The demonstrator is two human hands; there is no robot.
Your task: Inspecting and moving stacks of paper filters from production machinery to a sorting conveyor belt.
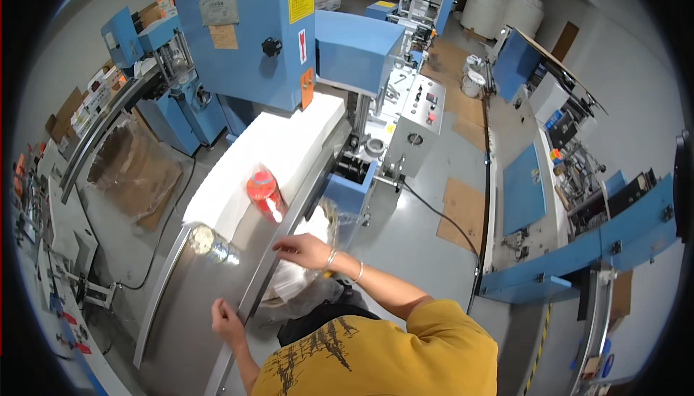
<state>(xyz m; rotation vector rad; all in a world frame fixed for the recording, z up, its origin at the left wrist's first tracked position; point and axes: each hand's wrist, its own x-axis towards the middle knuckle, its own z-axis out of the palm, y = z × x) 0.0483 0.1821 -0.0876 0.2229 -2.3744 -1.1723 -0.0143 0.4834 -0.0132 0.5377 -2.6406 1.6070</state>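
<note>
My left hand (229,320) is loosely closed over the near part of a bare metal table (188,309), beside its raised right rail (249,295); nothing shows in its fingers. My right hand (303,251) reaches over that rail farther up, its fingers bent and pressed together at the rail's edge. Whether they hold anything small is hidden. Beyond my hands, a red bottle (266,195) in clear wrapping stands on the table. A clear jar (210,244) with pale contents is to its left. White sheet material (253,150) covers the table's far part.
A blue machine housing (242,41) rises over the far end of the table. A grey control box (418,117) stands to its right. Clear plastic bags (318,226) hang beside the rail. Cardboard (459,211) and a black cable (448,215) lie on the floor.
</note>
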